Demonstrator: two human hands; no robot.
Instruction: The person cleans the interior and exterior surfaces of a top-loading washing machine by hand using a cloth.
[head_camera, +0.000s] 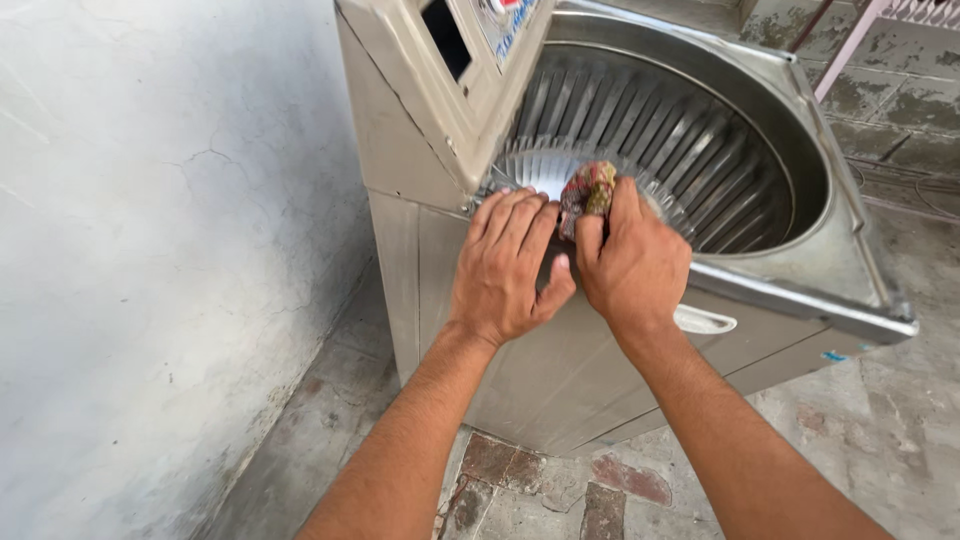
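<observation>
Both forearms reach forward over the paved floor (560, 490). The left hand (505, 270) lies flat, fingers spread, on the washing machine (560, 370) rim. The right hand (630, 265) pinches a bunched cloth (588, 190) at the tub (680, 130) edge, apparently wiping; continuing calls for steady pressure along the rim.

Cloth wad (588, 192): small, crumpled into a tight ball, mottled in red, green and yellowish tones. Sits at the front rim of the washing machine (560, 380), over the open drum (650, 130), partly hidden behind the fingers that pinch it.

Washing machine: beige metal top-loader, lid open, standing tilted in view. Drum is bright metal with vertical ribs down the wall and a finely ridged ring at the bottom. A pale oval handle sits on the front panel.
</observation>
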